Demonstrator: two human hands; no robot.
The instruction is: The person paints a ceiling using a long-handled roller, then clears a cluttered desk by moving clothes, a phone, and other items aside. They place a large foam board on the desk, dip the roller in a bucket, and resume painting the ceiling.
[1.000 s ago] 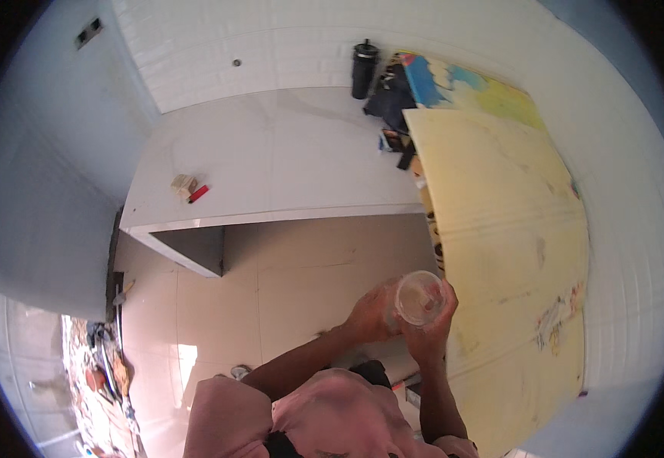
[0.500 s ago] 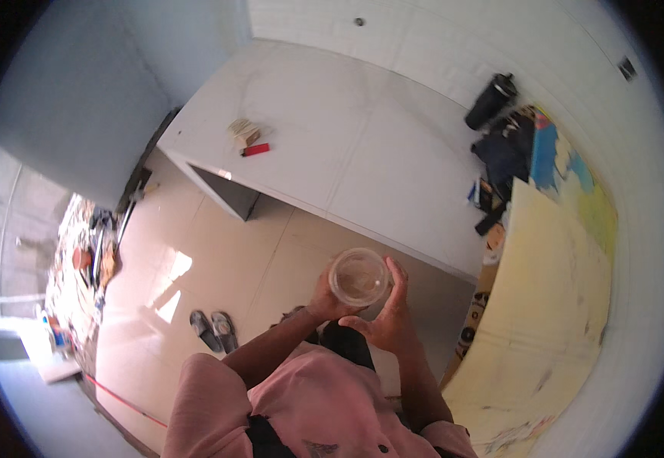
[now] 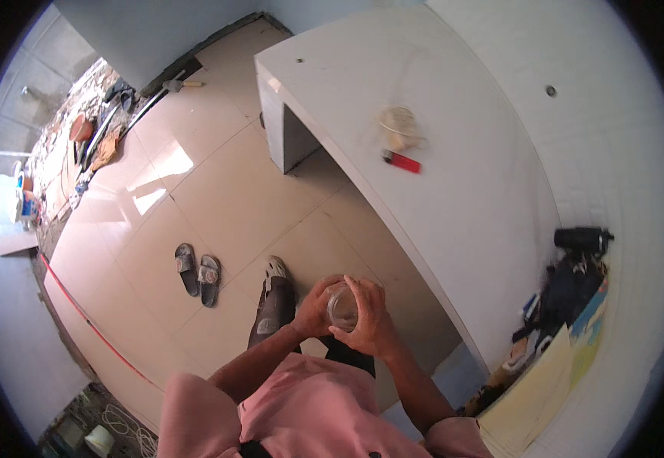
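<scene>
A clear round plastic container point(image 3: 342, 308) is held in front of my body, above the floor beside the white counter. My left hand point(image 3: 314, 311) wraps round its left side. On the other side, my right hand point(image 3: 371, 319) curls over the rim with fingers and thumb. The container's lower part is hidden, and I cannot make out any contents. On the counter point(image 3: 454, 229) lie a red lighter point(image 3: 403, 162) and, touching or close by it, a small pale bundle with a thin loop point(image 3: 399, 128).
Two dark slippers point(image 3: 198, 275) rest on the tiled floor, left of my shoe point(image 3: 274, 269). A black bottle point(image 3: 582, 240) and dark bags point(image 3: 572, 294) crowd the counter's right end, near a yellow sheet point(image 3: 526, 393). A red hose point(image 3: 95, 328) runs along the floor's left edge, with rubble point(image 3: 57, 164) beyond.
My view has swung to the left. My right hand, spread beside the container before, now closes round it. The container is tilted more on its side.
</scene>
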